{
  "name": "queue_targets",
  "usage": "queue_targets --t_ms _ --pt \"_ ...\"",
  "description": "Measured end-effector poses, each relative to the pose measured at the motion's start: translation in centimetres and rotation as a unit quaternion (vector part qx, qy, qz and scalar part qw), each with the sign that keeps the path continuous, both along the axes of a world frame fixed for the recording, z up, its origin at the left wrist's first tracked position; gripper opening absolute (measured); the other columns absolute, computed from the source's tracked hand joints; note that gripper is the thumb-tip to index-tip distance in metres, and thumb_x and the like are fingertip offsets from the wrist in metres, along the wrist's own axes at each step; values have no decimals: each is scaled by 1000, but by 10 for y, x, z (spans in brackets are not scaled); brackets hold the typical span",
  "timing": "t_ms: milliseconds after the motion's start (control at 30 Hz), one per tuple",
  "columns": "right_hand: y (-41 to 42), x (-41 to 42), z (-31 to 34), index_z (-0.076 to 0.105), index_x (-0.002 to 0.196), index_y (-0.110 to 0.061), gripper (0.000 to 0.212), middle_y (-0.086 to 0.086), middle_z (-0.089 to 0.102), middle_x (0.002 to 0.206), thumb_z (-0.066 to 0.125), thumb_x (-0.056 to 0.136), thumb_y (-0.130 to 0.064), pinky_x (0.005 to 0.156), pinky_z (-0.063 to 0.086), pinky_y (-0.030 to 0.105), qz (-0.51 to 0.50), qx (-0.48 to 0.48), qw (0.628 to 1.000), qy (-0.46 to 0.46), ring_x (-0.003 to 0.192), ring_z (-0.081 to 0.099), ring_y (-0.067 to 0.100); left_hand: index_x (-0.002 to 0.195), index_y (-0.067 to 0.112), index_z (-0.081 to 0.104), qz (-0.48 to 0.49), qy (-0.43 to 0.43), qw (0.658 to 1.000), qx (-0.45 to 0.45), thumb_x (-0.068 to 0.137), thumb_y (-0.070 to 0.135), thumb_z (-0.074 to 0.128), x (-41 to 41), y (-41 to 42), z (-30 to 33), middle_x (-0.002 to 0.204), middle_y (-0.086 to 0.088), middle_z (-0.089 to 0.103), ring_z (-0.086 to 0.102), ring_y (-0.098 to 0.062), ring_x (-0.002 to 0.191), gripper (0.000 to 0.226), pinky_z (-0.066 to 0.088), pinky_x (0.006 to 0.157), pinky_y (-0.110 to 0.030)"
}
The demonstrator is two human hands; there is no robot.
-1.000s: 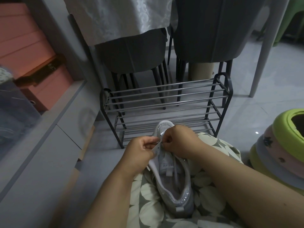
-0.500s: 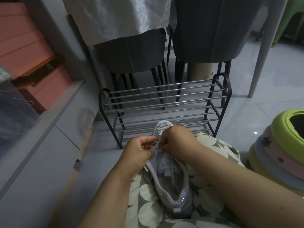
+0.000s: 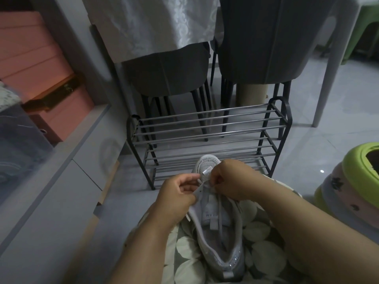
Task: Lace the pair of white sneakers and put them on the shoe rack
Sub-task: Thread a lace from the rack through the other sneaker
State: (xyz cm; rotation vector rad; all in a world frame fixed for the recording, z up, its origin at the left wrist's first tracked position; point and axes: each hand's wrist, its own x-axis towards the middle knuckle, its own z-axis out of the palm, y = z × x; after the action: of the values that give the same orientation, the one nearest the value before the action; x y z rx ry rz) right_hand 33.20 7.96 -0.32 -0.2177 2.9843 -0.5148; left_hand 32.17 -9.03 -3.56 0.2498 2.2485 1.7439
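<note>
Sneaker eyelets hidden by both hands, lace pinched

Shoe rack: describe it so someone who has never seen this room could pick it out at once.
Find the two dark chairs pushed under the table with the white cloth. On the floor just in front of them stands the shoe rack, beyond the white sneaker and the hands working on it. It is the only open frame here: black arched ends joined by tiers of thin metal bars.
</note>
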Motion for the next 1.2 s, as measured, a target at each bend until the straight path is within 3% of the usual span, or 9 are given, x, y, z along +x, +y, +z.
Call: queue_targets --t_ms 333,433,633,733,867,933,1033,1100,1200 --pt "-13 -4 -8 66 91 -19 19 3 61 82 50 89 -28 65 42 28 8 73 997 -2 77 54 26 101 15 68 13 0 1000 9 73 -26 53 0 4 0 88 -3 68 62 -6 77 52 52 70 -17" --pt "-8 -2 -3 68 88 -22 15 2 65 86 52 86 -22 66 41 27 32 25 999 -9 81 56 22 92 21 68 21 11 1000 -3 72 -23 54 2 3 0 85 0 68 63 -7 78 50 52 70 -18" --pt "14 9 15 61 65 -27 24 -10 54 60 63 80 -8 59 40 23 80 -170 976 -107 58 47 3 94 16 69 23 21 999 14 70 -24 55 2 2 0 88 -4 69 62 -10 79 48 52 71 -17" --pt "24 20 31 66 72 -16 19 -11 59 62 64 84 -1 61 42 18 147 -341 915 -157 60 52 2 93 16 70 16 13 999 27 70 -23 59 2 1 -2 86 -4 69 63 -11 79 47 53 70 -19" --pt "29 27 44 68 77 -11 8 -1 60 70 62 81 -8 68 43 26 285 -546 761 -205 65 52 15 90 19 72 27 -12 998 55 69 -23 55 1 1 -4 86 -7 70 63 -13 79 49 53 71 -24" --pt "29 25 43 69 79 -9 9 1 59 70 66 82 -17 67 40 30 304 -599 712 -205 65 48 19 88 22 73 24 -16 998 48 69 -21 56 1 1 -5 89 -10 69 64 -17 81 50 54 74 -28" --pt "27 20 38 69 79 -14 7 -4 60 70 63 82 -17 67 42 25 260 -617 725 -163 65 51 12 84 37 72 15 85 996 -21 70 -6 64 0 -1 -4 100 -4 66 64 -20 93 46 53 80 -24" --pt "25 17 34 69 77 -15 8 -2 61 70 64 81 -20 68 44 26 215 -614 748 -128 66 54 13 94 41 67 -20 192 980 -48 70 21 70 3 -3 5 108 11 61 60 -11 105 32 47 88 -18" --pt "21 15 32 67 75 -12 11 3 62 69 62 82 -20 72 45 32 174 -614 765 -91 68 56 19 103 31 71 -74 170 982 37 83 37 69 10 0 17 110 9 68 61 -11 111 21 47 96 -28"
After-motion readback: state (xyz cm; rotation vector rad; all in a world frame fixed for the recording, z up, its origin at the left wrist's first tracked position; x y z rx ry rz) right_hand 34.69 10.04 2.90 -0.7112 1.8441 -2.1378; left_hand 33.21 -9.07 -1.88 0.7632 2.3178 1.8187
